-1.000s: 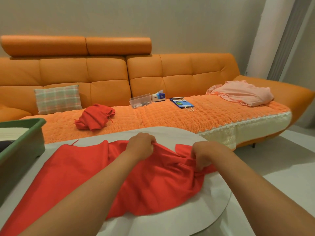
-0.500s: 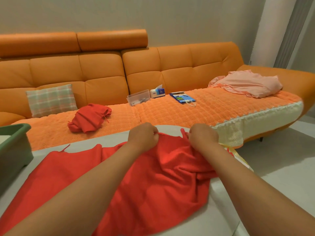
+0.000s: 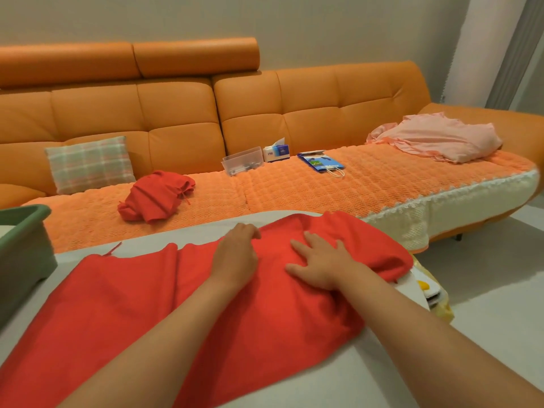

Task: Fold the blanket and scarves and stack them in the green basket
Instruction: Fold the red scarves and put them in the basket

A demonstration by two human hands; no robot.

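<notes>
Red scarf (image 3: 176,304) spread on the tabletop (image 3: 182,235), folding hardly begun.
Right hand (image 3: 321,265) presses it, fingers apart; left hand (image 3: 235,254) fingers curl on its far edge. Second scarf (image 3: 156,197) and blanket (image 3: 435,139) wait on the sofa (image 3: 176,113).

Orange leather sofa (image 3: 176,113) along the wall, seat under a quilted orange cover (image 3: 294,189) with a cream edge. Plaid cushion (image 3: 89,163) leaning against the backrest, left. Mid-seat, in a row: clear plastic box (image 3: 243,160), tissue box (image 3: 276,152), blue paper bag (image 3: 321,164) lying flat. Pale table (image 3: 323,375) in the foreground.
</notes>
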